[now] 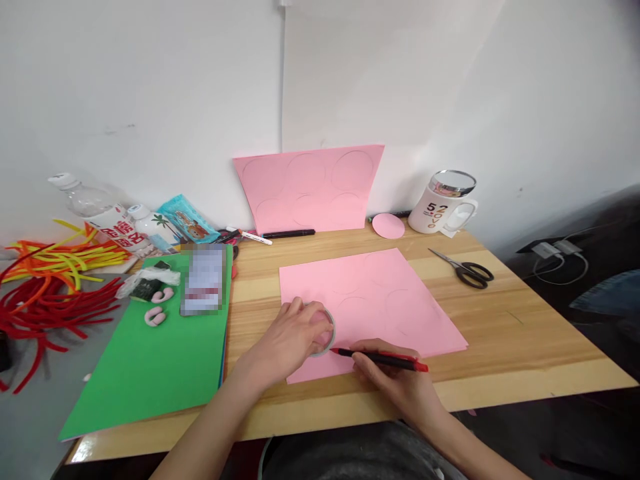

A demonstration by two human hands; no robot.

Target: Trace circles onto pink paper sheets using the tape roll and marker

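"Where's the pink sheet?"

"Flat on the tabletop (505, 333), in front of the person; the sheet (370, 320) carries faint circles, some too pale to trace fully."

"And the ring?"

"On its near left part. The left hand (299, 333) presses the ring (332, 337) down, fingers bent over it, hiding much of its left side."

"The right hand?"

"The right hand (395, 380) grips a black-and-red pen (385, 359), tip beside the ring; some fingers are hidden."

"Beyond?"

"Scissors (465, 270) and a mug (435, 207). Leftward, a phone (204, 280), its screen blurred, lies on green paper (160, 360)."
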